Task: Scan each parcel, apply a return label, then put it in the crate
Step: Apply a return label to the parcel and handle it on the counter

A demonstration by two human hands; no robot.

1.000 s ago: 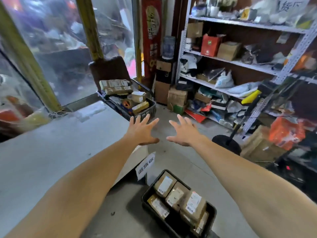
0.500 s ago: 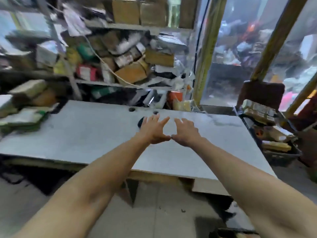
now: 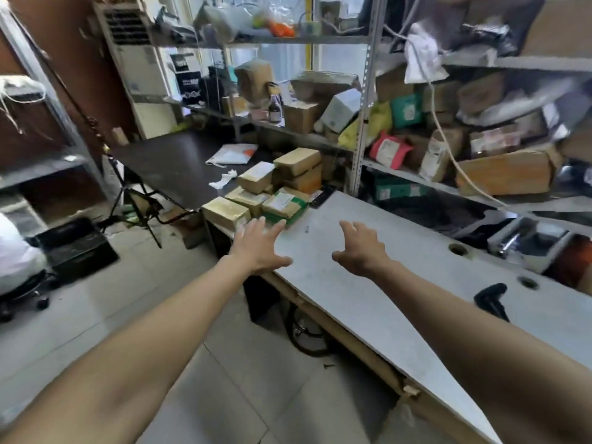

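Hands (image 3: 258,248) (image 3: 360,248) spread, taped cardboard parcels (image 3: 272,190), seemingly untouched

parcel (image 3: 288,205) labels blurred; black scanner (image 3: 491,301) partly behind right forearm.

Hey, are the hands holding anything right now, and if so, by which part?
Nothing is held. The left hand and right hand are both open and empty, reaching above the grey table toward the stacked parcels.
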